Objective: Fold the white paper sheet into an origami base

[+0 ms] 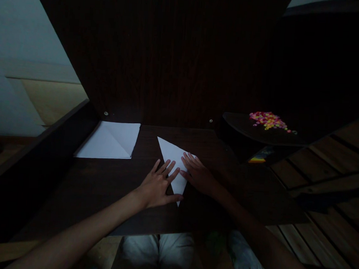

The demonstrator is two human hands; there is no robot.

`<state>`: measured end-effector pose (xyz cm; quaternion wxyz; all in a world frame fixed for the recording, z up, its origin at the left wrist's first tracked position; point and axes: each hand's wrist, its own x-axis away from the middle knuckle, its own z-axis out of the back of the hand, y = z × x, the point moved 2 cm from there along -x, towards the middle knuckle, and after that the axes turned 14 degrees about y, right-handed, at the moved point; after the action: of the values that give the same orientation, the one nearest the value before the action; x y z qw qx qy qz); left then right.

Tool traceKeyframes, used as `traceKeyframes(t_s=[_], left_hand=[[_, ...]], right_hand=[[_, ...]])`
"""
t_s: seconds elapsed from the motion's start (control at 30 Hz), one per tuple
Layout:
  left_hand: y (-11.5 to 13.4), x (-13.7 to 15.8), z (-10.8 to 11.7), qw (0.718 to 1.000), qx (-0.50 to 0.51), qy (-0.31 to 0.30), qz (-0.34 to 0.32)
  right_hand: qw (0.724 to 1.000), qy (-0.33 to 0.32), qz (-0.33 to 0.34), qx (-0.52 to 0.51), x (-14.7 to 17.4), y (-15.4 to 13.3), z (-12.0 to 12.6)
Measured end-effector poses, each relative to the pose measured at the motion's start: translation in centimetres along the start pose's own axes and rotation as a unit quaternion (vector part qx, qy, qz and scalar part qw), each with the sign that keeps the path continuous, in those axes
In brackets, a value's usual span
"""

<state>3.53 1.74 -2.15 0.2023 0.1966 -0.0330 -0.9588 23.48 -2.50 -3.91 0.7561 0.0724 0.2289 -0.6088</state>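
Observation:
A white sheet of paper (171, 150), folded into a triangle, lies on the dark wooden desk (101, 190) with one point toward me. My left hand (158, 185) rests on its left edge, fingers spread, the thumb near the lowest corner. On the right part of the paper lies my right hand (199, 175), its fingers stretched out flat and covering the right corner. Neither hand grips anything. The two hands nearly meet over the middle of the paper.
A stack of white paper (110, 140) sits at the back left of the desk. Small colourful pieces (269, 120) are heaped on a rounded shelf (238, 124) at the right. A tall dark panel (160, 59) rises behind the desk, and a low side board (42, 157) borders the left.

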Motion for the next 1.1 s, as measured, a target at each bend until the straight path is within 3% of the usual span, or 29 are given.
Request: traceKeyframes(t_s=[0.53, 0.73, 0.9, 1.1], left_hand=[[3.4, 3.4, 2.8, 0.994, 0.086, -0.033, -0.066], [3.0, 3.1, 4.0, 0.983, 0.154, -0.054, -0.078], [1.3, 1.8, 2.5, 0.993, 0.116, 0.021, 0.013], [0.6, 1.5, 0.9, 0.999, 0.045, 0.015, 0.019]], right_hand=[[1.0, 0.01, 0.006, 0.006, 0.1, -0.2, 0.1], [1.0, 0.015, 0.003, 0.0, 0.1, -0.2, 0.1], [1.0, 0.02, -0.002, -0.006, 0.2, -0.1, -0.1], [1.0, 0.002, -0.011, -0.008, 0.1, -0.3, 0.0]])
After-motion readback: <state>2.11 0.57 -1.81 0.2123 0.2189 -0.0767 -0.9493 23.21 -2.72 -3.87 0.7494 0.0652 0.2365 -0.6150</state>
